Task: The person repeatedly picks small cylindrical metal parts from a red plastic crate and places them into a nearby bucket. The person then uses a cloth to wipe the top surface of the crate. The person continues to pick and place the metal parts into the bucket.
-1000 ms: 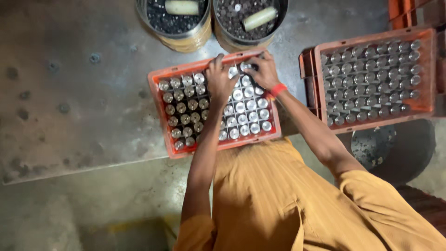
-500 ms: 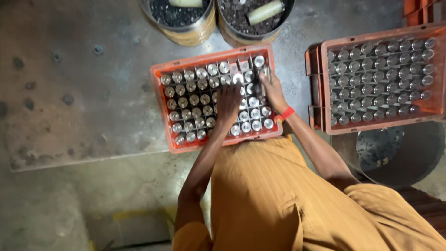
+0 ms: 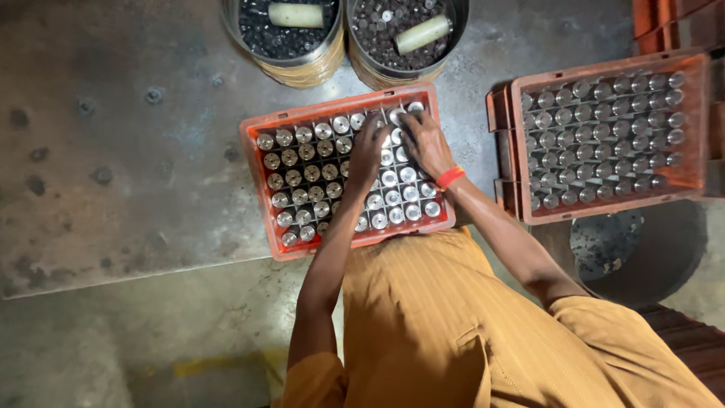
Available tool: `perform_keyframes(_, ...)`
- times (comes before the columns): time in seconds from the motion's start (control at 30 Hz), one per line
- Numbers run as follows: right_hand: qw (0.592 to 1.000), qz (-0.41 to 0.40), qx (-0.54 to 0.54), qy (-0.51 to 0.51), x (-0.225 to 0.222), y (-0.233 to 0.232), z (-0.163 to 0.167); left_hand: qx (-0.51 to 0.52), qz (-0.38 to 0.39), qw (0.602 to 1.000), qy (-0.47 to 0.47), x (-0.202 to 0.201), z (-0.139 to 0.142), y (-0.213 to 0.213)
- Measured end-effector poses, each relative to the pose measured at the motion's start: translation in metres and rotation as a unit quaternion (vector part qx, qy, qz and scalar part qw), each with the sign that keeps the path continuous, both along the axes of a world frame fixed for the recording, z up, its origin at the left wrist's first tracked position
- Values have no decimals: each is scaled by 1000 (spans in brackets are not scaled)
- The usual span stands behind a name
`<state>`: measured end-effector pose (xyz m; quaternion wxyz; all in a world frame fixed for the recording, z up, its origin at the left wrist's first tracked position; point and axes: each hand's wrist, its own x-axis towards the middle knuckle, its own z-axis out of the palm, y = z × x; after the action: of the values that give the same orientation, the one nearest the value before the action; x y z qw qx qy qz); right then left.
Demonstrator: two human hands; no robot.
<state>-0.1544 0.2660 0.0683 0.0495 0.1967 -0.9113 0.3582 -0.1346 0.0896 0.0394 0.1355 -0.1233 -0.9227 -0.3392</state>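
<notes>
Crate in hand: an orange plastic crate (image 3: 257, 162) divided into square cells lies on the grey, stained metal counter (image 3: 113, 151), just beyond the person's lap, in the middle of the scene.
Contents: shiny round metal cylinders (image 3: 302, 170) stand upright, one to a cell; the left half looks darker, the right half brighter.
Left hand (image 3: 368, 147): laid palm down over the far middle cells, fingers bent onto the cylinder tops. Whether the grip has closed on one of them cannot be told from above.
Right hand (image 3: 423, 140): just beside the left hand, touching it, fingers spread on the cylinders at the far right corner of the crate. Its grip is likewise hidden; nothing is seen lifted.
Wrist: a red band (image 3: 450, 177) sits on the right wrist.
Clothing: a mustard-yellow ribbed garment (image 3: 453, 325) fills the near part of the view.
Right of crate: a second orange crate (image 3: 695, 174) full of like cylinders, well apart.
Far side: two round metal tubs (image 3: 302, 68) of small dark parts, each with a pale cylinder scoop (image 3: 296, 15) lying on top.
</notes>
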Motion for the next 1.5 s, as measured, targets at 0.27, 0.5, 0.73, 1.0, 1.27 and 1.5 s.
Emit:
perform_keyframes(0.27,999,-10,-6,40,20,-5,2,61,202,975,-74,27,4,7)
perform_keyframes(0.5,991,5,136,18,1,-22,0,-108,236,962,-87,10,12,24)
perform_keyframes(0.73,1000,16,10,-22,-5,7,1,15,129,989,-71,10,12,-8)
perform_keyframes(1.0,747,-198,-529,-350,14,39,0,475,173,829,-241,39,38,-9)
perform_keyframes(1.27,997,-55,-39,-36,46,17,-25,70,103,991,-53,51,-16,8)
perform_keyframes(1.5,964,-123,-223,-79,51,17,-31,232,107,967,-9,62,-34,21)
